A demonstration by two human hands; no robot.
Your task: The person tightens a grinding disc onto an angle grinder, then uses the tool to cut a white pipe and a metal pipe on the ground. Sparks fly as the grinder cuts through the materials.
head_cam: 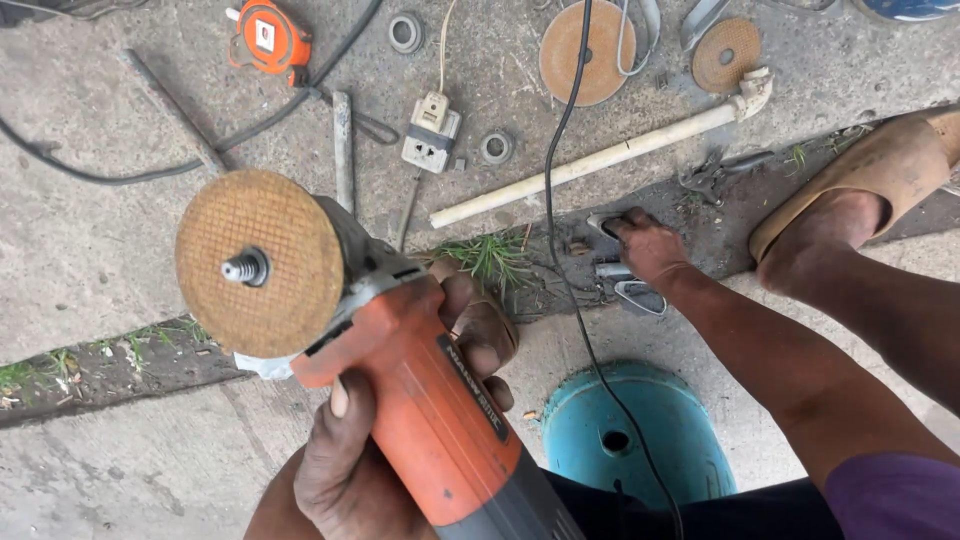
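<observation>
My left hand grips the body of an orange angle grinder and holds it up with the head tilted towards me. Its worn brown cutting disc faces the camera, and the bare threaded spindle sticks out of the disc's middle. My right hand reaches down to the ground, fingers curled over a grey metal tool lying in the dirt strip between concrete slabs. The hand hides part of the tool.
On the concrete lie an orange tape measure, a white socket block, a white pipe, two used discs, two metal rings, a rod and pliers. A black cable crosses a teal round object. My sandalled foot is at right.
</observation>
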